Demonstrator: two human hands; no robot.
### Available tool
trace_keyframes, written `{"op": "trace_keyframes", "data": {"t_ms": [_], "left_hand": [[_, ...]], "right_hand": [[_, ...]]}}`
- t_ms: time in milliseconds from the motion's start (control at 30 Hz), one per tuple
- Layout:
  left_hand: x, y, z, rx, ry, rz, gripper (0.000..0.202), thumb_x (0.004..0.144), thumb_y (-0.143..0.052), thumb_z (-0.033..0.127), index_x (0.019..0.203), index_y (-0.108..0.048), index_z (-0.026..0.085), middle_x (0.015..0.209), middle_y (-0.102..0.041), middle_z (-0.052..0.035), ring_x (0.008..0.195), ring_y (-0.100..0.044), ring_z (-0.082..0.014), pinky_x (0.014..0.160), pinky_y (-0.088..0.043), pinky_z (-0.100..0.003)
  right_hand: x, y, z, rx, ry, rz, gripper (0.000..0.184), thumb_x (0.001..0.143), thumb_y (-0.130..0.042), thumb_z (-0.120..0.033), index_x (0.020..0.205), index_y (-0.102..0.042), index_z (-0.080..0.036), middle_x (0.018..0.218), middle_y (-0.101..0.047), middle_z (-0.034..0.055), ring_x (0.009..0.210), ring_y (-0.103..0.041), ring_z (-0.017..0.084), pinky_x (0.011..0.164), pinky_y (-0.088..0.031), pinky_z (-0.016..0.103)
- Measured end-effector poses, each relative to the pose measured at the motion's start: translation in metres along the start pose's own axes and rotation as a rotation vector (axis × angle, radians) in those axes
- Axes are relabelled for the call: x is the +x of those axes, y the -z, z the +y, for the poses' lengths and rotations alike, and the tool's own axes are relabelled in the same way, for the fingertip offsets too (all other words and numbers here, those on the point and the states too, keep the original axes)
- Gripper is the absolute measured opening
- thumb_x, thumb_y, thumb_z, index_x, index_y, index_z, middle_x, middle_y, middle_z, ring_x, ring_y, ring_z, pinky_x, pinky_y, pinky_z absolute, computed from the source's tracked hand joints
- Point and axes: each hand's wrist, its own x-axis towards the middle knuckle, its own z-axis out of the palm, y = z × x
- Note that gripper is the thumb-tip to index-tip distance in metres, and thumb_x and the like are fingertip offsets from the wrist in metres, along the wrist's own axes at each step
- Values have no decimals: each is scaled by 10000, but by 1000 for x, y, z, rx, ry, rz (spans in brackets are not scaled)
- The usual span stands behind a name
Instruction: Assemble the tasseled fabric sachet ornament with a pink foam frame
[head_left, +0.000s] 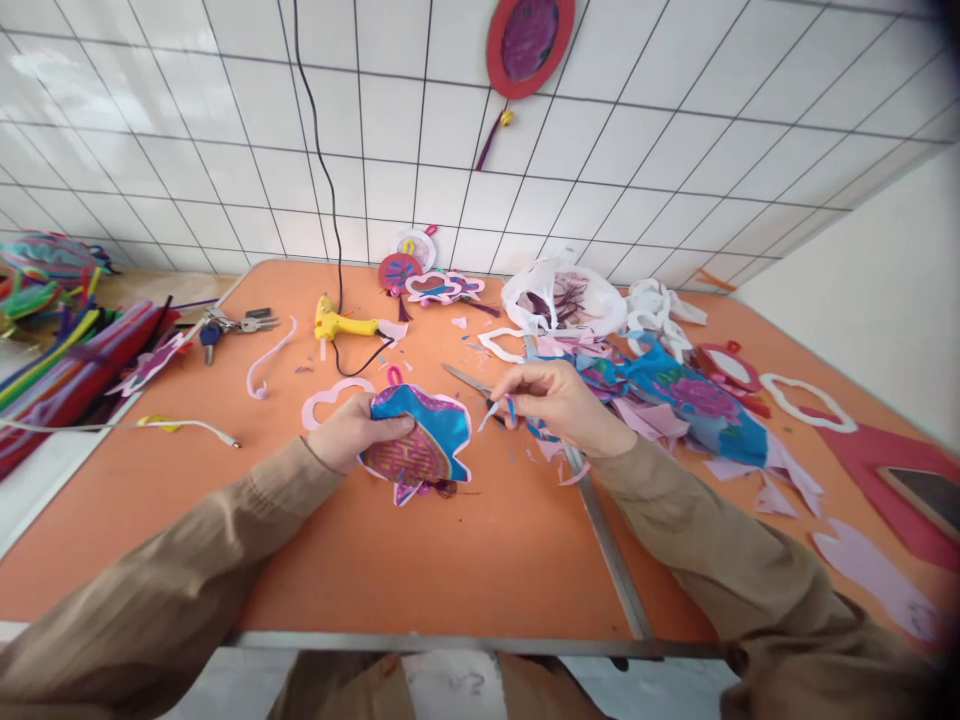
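My left hand (351, 432) grips the left side of a blue embroidered fabric piece (421, 436) with a pink edge, held just above the orange table (450, 560). My right hand (559, 400) is closed around scissors (474, 384), whose blades point left toward the fabric's upper right edge. A thin strip of trimmed material hangs from the fingers of my right hand. Both arms wear tan sleeves.
A yellow glue gun (337, 322) with a black cord lies behind the fabric. Keys (232, 324), pink foam cut-outs (330, 398), a white plastic bag (559, 292), blue patterned cloth (675, 395) and scraps litter the table. Coloured sticks (67, 360) are stacked at left. A white cable (150, 424) crosses the left side.
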Motion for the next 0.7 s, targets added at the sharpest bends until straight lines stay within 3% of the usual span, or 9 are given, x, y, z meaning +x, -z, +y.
{"op": "trace_keyframes", "data": {"t_ms": [67,133,200,300,400,467,567,700], "left_hand": [[0,2,-1,0,-2,11,239,574,-864,295,709,-744,139,694,-736,-50,659,-687,-204,731,-545,-328],[1,3,-2,16,-15,20,254,576,-861,310,722,-746,136,700,-736,-55,662,-688,-211,728,-546,-335],[1,4,-2,54,-32,24,254,578,-857,318,715,-743,136,690,-732,-52,659,-685,-212,723,-543,-336],[0,2,-2,173,-51,11,232,582,-847,305,707,-744,139,662,-724,-37,646,-672,-201,713,-534,-320],[0,-1,-3,294,-65,-18,181,606,-824,288,675,-734,147,629,-710,-20,597,-640,-175,657,-515,-292],[0,-3,-5,338,-68,-38,173,606,-822,283,653,-721,151,604,-699,-11,564,-622,-161,614,-500,-274],[0,-4,-5,325,-55,-76,217,579,-840,299,668,-716,145,630,-711,-22,574,-633,-161,603,-499,-262],[-3,6,8,349,-27,-57,342,643,-794,433,772,-735,121,620,-707,-51,524,-631,-164,494,-474,-242]], "right_hand": [[3,2,2,-318,78,111,155,800,-551,-169,850,-695,-143,723,-686,80,701,-671,216,654,-542,358],[5,2,3,-625,199,183,323,778,-467,-46,974,-707,-137,1017,-699,143,995,-654,274,873,-511,442],[6,-1,1,-739,278,213,442,770,-422,2,1093,-685,-147,1232,-637,144,1181,-574,279,1005,-440,464],[4,-14,-8,-530,233,228,281,849,-502,-149,1060,-688,-166,1126,-696,120,1049,-643,248,895,-501,404],[2,-33,-20,-156,135,57,326,830,-592,-358,1072,-669,-153,998,-728,110,864,-676,213,706,-515,328],[3,-46,-25,-91,108,-11,313,774,-639,-377,980,-683,-145,910,-724,90,794,-655,190,668,-488,300],[5,-58,-23,-38,64,12,205,743,-629,-353,753,-650,-149,708,-654,34,647,-573,136,596,-442,262],[5,-49,-19,59,38,49,208,718,-649,-350,675,-599,-153,623,-562,-10,578,-493,103,543,-399,237]]}}
